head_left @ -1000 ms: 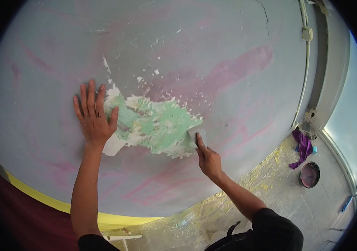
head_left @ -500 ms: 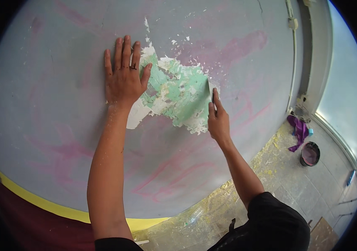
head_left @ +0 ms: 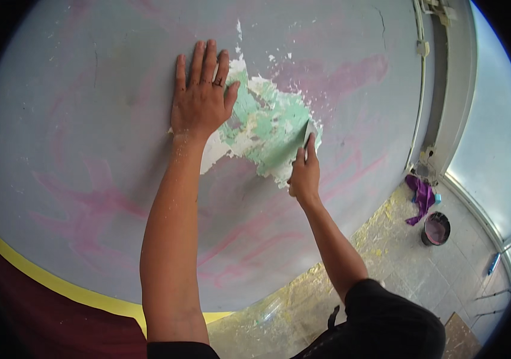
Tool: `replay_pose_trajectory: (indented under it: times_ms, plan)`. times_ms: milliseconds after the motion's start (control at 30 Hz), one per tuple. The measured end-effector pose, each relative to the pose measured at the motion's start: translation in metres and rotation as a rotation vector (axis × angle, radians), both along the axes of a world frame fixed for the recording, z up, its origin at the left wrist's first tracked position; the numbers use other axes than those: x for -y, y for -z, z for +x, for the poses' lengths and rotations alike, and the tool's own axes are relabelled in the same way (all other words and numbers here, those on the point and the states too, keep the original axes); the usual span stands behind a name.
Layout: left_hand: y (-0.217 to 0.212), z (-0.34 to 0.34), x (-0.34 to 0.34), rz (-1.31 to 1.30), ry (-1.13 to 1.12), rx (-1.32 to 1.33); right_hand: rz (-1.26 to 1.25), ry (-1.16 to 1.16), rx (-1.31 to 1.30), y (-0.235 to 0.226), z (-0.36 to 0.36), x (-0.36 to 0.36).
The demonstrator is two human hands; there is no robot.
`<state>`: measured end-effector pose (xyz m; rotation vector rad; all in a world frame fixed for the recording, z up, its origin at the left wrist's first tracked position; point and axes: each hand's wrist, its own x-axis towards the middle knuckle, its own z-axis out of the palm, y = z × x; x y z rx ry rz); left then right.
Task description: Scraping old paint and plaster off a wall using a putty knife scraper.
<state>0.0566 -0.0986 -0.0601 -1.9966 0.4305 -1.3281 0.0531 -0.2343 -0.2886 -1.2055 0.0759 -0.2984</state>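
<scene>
My left hand (head_left: 200,107) lies flat on the grey wall (head_left: 117,149), fingers stretched upward and thumb out over the left edge of a peeled patch (head_left: 276,125). That patch shows mint green and white under the grey and pink-smeared paint, with ragged edges. In my right hand (head_left: 304,175) is a scraper (head_left: 310,129), its blade against the patch's right side. My index finger stretches along the tool, while its handle is mostly hidden in the grip. Small white flakes dot the wall above the blade.
At the right, a black bucket (head_left: 435,229) with pinkish contents and a purple cloth (head_left: 420,198) are on the tiled floor. Yellow flakes (head_left: 381,224) litter the wall's foot. A cable (head_left: 418,96) runs down beside the window frame. Dark red fabric (head_left: 58,305) hangs at lower left.
The wall and my left hand sit further right in the view. My right hand and the scraper have shifted slightly left and down relative to the patch, and the blade's tilt has changed.
</scene>
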Motion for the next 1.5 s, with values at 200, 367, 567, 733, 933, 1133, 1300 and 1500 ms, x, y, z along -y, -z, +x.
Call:
replay_pose_trajectory:
  times_ms: [200,367,567,733,933,1133,1300,1500]
  plan:
    - [-0.002,0.007,0.003,0.005,0.005,0.036,0.089,-0.068,-0.088,-0.035,-0.007,0.007]
    - [-0.006,0.002,-0.001,0.013,0.0,0.054,0.118,-0.144,-0.113,-0.037,-0.028,-0.001]
    - [0.001,-0.001,0.003,-0.015,0.033,0.013,0.248,0.024,-0.141,-0.046,-0.007,0.006]
    - [-0.004,0.004,0.006,0.0,0.054,0.021,0.27,-0.046,-0.123,-0.05,0.01,0.01]
    - [-0.003,0.001,0.0,0.011,0.06,0.029,0.211,-0.104,-0.046,-0.051,-0.013,0.005]
    - [-0.004,0.003,0.003,0.011,0.069,0.039,0.176,0.031,-0.037,-0.058,0.002,-0.01]
    - [-0.003,-0.002,0.0,0.029,-0.006,0.042,0.371,0.059,-0.091,-0.073,0.029,0.031]
    - [-0.005,0.003,0.007,0.017,0.079,0.042,0.361,-0.08,-0.073,-0.082,-0.002,-0.001]
